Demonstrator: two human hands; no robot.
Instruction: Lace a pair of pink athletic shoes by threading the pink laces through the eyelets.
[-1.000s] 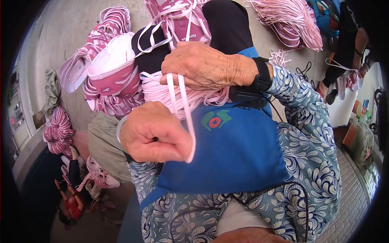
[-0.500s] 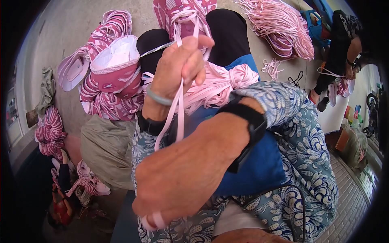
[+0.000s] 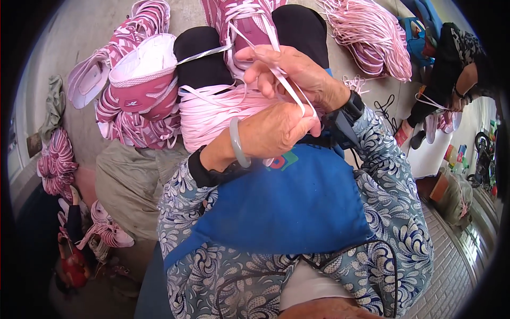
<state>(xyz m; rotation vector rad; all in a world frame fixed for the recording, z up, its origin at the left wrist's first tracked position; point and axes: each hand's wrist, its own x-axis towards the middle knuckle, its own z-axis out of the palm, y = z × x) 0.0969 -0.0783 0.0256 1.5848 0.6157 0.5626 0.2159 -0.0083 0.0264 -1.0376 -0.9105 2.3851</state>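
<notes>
A pink shoe (image 3: pixel 249 18) with white lacing rests on my black-clad knees. A thin pink-and-white lace (image 3: pixel 287 87) runs from it down to both hands. My right hand (image 3: pixel 295 69), with a black watch at the wrist, pinches the lace just below the shoe. My left hand (image 3: pixel 279 130), with a pale green bangle, is closed around the same lace right under it, the two hands touching. A thick bundle of pink laces (image 3: pixel 212 114) lies across my lap behind the hands, above my blue apron (image 3: pixel 297 202).
A pile of pink and white shoes (image 3: pixel 133 80) lies left of my knees on the concrete floor, above a grey sack (image 3: pixel 127 181). Another lace bundle (image 3: pixel 372 37) lies at the top right. A second person (image 3: pixel 457 58) sits at the far right. More shoes (image 3: pixel 53 162) sit at the left edge.
My right hand, drawn down toward the camera with the lace half a second ago, is back up at the shoe. My left hand has dropped from the shoe to just under it.
</notes>
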